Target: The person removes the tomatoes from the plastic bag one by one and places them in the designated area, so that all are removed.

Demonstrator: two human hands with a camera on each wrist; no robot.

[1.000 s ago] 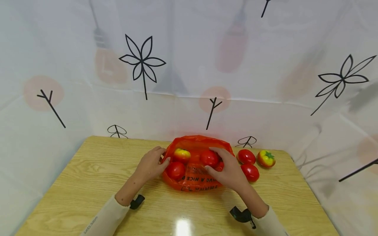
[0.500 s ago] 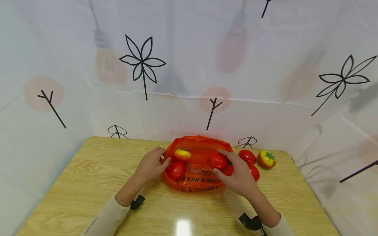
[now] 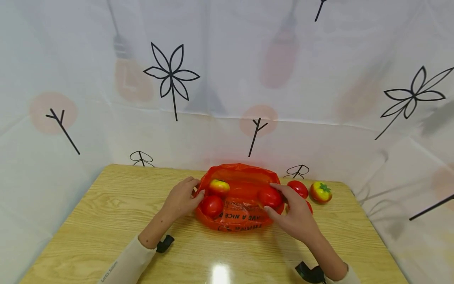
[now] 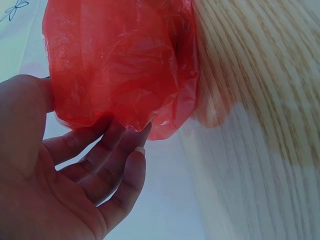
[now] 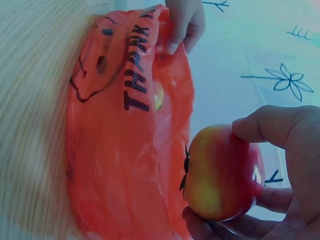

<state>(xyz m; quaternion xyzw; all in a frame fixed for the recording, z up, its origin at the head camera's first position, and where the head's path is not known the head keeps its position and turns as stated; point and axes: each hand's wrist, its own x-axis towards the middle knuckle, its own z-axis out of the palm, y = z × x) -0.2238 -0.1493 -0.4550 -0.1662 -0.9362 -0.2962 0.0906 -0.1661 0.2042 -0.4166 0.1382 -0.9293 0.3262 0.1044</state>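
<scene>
A red plastic bag with black lettering stands with its mouth spread wide. At its left rim, my left hand pinches the film, thumb on the inner side; the left wrist view shows its fingers against the outside. Over the bag's right side, my right hand holds a shiny red tomato. Up close in the right wrist view, this tomato has a yellow end with a dark leafy stem, and hangs beside the bag's opening. Inside at the left lie a yellow-topped tomato and a red one.
Right of the bag, a red tomato and a yellow-red tomato with a green stem lie on the wooden table. Another red tomato is mostly hidden behind my right hand. A patterned white cloth hangs behind.
My right hand has moved right with the tomato, from the bag's middle toward its right rim. My left hand and the bag stay nearly in place.
</scene>
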